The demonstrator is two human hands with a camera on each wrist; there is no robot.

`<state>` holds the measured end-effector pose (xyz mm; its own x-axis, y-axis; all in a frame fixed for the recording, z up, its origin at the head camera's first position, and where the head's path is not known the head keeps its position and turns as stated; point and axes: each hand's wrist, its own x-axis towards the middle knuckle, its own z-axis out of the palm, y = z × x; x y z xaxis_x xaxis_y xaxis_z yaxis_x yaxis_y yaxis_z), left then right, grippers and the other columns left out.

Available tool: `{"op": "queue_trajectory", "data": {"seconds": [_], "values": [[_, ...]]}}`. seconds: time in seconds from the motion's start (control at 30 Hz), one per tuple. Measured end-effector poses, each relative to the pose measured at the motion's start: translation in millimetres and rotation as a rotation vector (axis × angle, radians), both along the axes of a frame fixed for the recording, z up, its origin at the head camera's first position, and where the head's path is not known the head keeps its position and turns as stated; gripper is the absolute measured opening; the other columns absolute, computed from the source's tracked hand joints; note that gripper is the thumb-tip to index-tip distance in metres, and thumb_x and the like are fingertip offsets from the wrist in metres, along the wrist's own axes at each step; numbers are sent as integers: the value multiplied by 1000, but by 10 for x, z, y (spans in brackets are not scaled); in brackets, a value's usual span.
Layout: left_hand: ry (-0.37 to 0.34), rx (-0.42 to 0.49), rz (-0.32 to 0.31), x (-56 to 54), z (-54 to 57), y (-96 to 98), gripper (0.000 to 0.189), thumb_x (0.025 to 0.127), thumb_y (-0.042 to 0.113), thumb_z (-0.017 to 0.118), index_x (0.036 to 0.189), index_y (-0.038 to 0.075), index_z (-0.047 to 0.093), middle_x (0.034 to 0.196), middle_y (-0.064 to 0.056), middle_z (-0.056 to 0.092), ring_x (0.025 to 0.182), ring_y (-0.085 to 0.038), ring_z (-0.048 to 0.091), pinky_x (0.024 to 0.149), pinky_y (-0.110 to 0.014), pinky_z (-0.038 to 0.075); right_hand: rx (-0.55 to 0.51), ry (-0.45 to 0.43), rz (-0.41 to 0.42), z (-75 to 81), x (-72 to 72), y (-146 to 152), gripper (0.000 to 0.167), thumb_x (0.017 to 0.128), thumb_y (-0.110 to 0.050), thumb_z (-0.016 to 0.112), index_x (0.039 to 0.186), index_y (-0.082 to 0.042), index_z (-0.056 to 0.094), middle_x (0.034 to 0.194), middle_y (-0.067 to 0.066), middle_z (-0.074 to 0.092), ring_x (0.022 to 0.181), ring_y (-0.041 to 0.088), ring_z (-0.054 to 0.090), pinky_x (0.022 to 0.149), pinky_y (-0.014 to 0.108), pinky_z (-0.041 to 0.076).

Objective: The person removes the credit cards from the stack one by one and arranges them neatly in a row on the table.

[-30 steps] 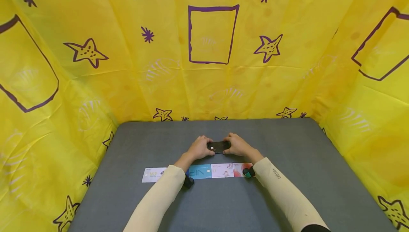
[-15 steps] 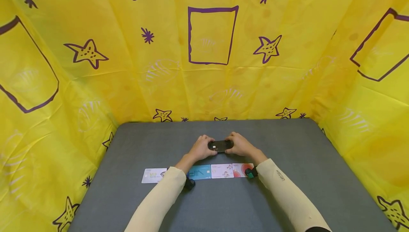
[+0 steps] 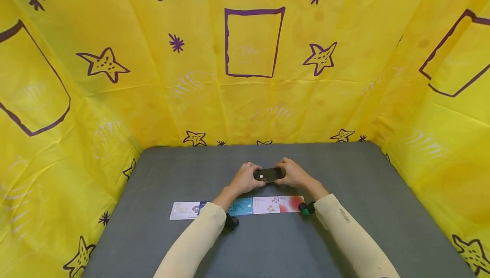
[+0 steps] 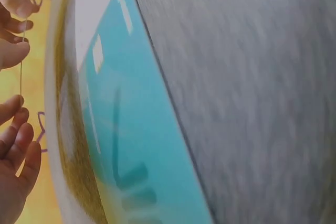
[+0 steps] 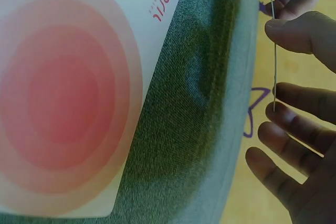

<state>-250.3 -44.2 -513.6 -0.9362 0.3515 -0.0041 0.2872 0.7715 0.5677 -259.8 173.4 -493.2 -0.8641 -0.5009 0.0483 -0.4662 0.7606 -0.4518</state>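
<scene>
A black card [image 3: 272, 175] with a pale chip square and "VIP" lettering is held up between both hands. My left hand [image 3: 246, 179] pinches its left end and my right hand [image 3: 297, 175] its right end, thumbs on the near side. Seen edge-on in the right wrist view, the card [image 5: 275, 64] is a thin line. Nearer than the hands, a row of cards lies on the table: a white VIP card [image 3: 183, 210], a dark blue one [image 3: 204, 204] mostly covered by the left arm, a teal one [image 3: 243, 206], a pale pink one [image 3: 266, 204] and a red-circle one [image 3: 291, 204].
The grey table [image 3: 264, 248] runs to a yellow curtain [image 3: 183, 107] printed with starfish, which stands behind it and on both sides. Black wrist straps [image 3: 231, 222] sit over the row of cards. Both forearms wear cream sleeves.
Both hands have shifted slightly to the right with the black card between them. More of the dark blue card and the red-circle card now shows. The row on the table has not moved.
</scene>
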Motion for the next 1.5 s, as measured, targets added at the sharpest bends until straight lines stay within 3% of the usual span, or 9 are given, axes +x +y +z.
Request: {"op": "queue_trajectory", "data": {"seconds": [0.2,0.87,1.5], "values": [[10,26,12,44,-21,39,56,78,36,79,125,10,64,119,-10,58,107,-24,51,93,-42,45,-5,4,-1,27,54,38,51,74,-26,81,115,1,67,108,14,58,98,26,55,90,45,47],[42,61,-8,195,64,194,56,77,34,80,125,11,63,118,-9,58,107,-23,51,92,-43,46,-62,40,-32,42,232,233,51,74,-24,81,116,0,67,108,12,58,99,28,56,88,47,47],[88,1,-53,303,63,403,54,76,36,80,123,14,65,116,-5,60,102,-19,51,87,-34,46,-89,34,-87,11,432,460,50,73,-23,83,114,-1,67,108,11,59,99,28,56,88,48,47]]}}
